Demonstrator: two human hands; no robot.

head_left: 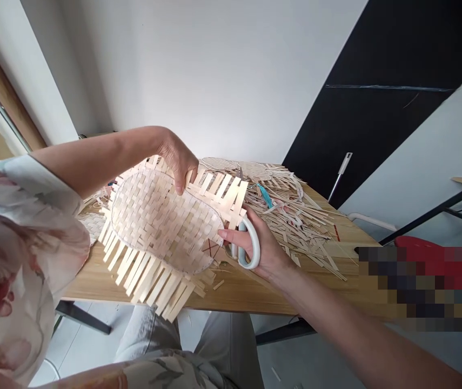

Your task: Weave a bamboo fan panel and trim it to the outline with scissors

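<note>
A woven bamboo-strip panel (158, 221) is held up tilted over the front of the table, loose strip ends sticking out round its edge. A stitched line rings its pale middle, and a dark red mark shows near its right end. My left hand (180, 159) grips the far edge from above, thumb on the front face. At the panel's right end my right hand (263, 243) holds scissors (254, 246) by their pale handles. My right thumb lies near the panel's edge. The scissor blades are mostly hidden behind the panel and strips.
Cut bamboo strips (295, 227) lie heaped on the wooden table (263, 297). Another woven piece (250, 168) is at the back, and a teal item (265, 195) lies among the strips. A red seat (437, 265) and a blurred patch are at the right.
</note>
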